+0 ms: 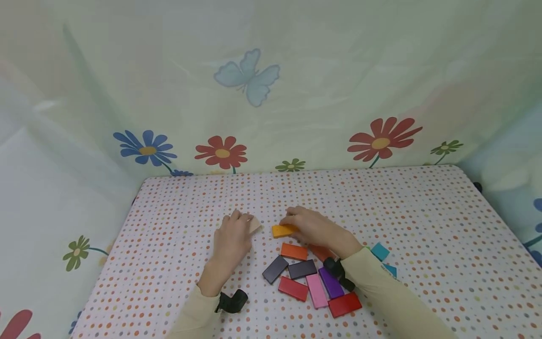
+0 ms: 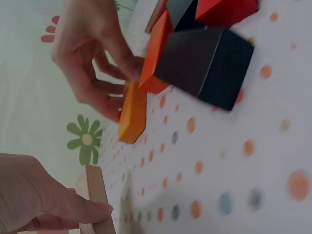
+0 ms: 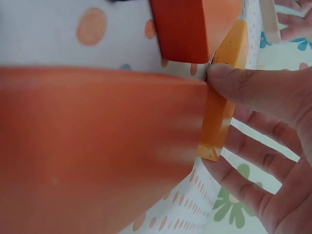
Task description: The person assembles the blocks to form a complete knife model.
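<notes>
A plain wooden block [image 1: 254, 225] is pinched between the thumb and fingers of my left hand [image 1: 232, 240], left of the middle of the table. In the left wrist view that wooden block [image 2: 97, 195] shows its pale grain. My right hand [image 1: 314, 226] grips a yellow-orange block [image 1: 283, 230] by its long sides, thumb nearest me, as the right wrist view shows. A short gap parts the two held blocks. Just nearer to me than the yellow-orange block lies an orange block [image 1: 294, 251].
Loose blocks lie nearer to me: two dark ones [image 1: 275, 269], red ones [image 1: 293, 288], a pink one [image 1: 317, 291] and a purple one [image 1: 331, 283]. Teal blocks [image 1: 380, 252] show beside my right sleeve, which partly hides a red-orange block [image 1: 322, 252]. A dotted cloth [image 1: 178, 212] covers the table.
</notes>
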The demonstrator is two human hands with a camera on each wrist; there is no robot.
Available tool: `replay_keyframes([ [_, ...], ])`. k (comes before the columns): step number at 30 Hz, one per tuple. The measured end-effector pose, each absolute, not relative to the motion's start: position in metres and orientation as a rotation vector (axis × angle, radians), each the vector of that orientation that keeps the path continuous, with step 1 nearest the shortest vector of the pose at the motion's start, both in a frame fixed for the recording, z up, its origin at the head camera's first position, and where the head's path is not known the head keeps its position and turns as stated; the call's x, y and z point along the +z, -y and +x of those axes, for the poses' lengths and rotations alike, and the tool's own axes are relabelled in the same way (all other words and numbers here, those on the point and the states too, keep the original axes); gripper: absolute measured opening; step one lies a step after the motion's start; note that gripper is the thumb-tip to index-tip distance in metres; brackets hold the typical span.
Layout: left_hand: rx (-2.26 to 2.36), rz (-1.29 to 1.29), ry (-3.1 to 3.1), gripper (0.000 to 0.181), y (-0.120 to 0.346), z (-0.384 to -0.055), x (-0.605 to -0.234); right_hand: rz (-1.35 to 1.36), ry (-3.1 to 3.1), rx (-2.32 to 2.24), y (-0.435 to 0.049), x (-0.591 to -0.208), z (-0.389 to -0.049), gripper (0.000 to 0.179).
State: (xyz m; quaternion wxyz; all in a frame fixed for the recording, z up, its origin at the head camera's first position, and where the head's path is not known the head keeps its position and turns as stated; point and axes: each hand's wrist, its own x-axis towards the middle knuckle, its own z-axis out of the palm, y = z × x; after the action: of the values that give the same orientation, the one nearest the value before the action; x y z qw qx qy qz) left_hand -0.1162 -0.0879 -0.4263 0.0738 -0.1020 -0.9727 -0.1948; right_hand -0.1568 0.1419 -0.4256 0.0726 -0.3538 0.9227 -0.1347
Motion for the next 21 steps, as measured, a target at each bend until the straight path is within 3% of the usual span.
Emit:
replay_keyframes([
  [4,-0.581,-0.364,2.917,0.032,0.097,-0.13,-0.423,-1.041,-2.758,-0.421,-0.141,-0.425,-0.157,0.03],
  [21,-0.691,-0.499,3.052,0.042,0.106,-0.166,-0.43,-1.031,-2.751,-0.437,-0.141,-0.425,-0.155,0.029],
])
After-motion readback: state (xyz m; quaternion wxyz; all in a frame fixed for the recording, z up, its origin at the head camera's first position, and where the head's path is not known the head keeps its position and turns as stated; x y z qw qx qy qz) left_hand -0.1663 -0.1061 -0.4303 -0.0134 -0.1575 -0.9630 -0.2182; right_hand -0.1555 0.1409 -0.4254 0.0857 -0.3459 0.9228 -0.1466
